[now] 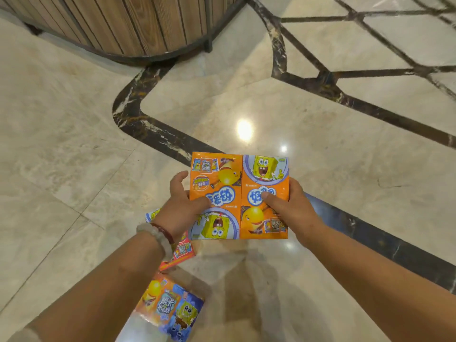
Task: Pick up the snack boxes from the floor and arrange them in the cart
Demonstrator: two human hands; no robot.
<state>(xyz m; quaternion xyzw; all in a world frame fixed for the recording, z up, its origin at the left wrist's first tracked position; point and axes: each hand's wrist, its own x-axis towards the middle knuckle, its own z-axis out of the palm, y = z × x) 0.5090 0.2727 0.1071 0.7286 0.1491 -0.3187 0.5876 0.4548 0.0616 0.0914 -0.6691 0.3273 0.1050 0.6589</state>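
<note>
Left hand (180, 206): grips left orange box (216, 193), thumb across its face.
Right hand (291, 208): grips right orange box (265, 196), thumb on front.
Boxes: side by side, touching, held above marble floor (74, 144).
Floor: more boxes (170, 307) under left forearm.

Left hand (181, 206), right hand (291, 208) grip two snack boxes (239, 196)

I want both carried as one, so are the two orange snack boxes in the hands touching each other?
Touching. In the head view the left box and the right box meet along their long inner edges with no floor showing between them.
</note>
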